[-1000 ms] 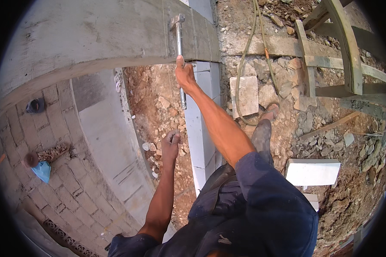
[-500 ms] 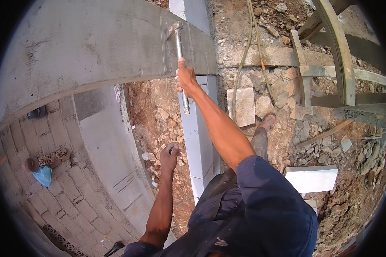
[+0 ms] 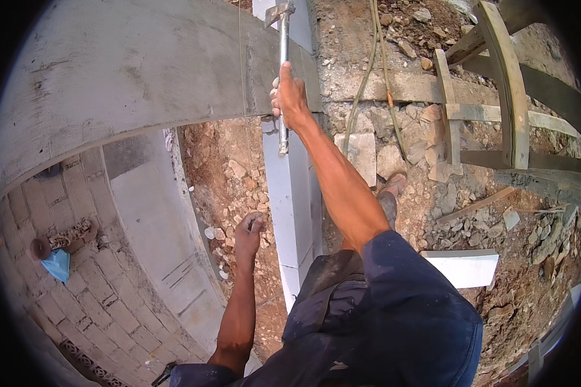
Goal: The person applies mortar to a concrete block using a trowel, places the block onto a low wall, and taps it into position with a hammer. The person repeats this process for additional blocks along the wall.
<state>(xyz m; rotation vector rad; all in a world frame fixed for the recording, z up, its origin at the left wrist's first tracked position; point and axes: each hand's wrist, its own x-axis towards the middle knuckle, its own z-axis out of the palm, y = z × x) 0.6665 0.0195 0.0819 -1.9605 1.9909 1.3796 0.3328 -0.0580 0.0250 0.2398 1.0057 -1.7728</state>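
Note:
My right hand (image 3: 292, 102) is wrapped round the metal shaft of a hammer (image 3: 284, 44). The hammer's head is at the far end, over the joint between a grey concrete beam (image 3: 174, 64) and a pale block. The lower end of the shaft sticks out below my fist, above a row of pale blocks (image 3: 286, 200). To the left of that row, my left hand (image 3: 247, 235) hangs over rubble with its fingers curled together. Whether anything is in them is too small to tell. A thin string (image 3: 242, 61) runs down across the beam.
Wooden framing (image 3: 513, 90) stands at the right. A hose (image 3: 368, 71) trails over broken stone, and a loose white block (image 3: 461, 267) lies near my right side. Brick paving (image 3: 100, 277) with a blue cloth (image 3: 58, 264) is at the left. My sandalled foot (image 3: 394, 185) rests on rubble.
My right hand and the hammer have moved up and slightly right, so the head is farther off, beyond the beam. My left hand stays nearly where it was. The view has shifted a little.

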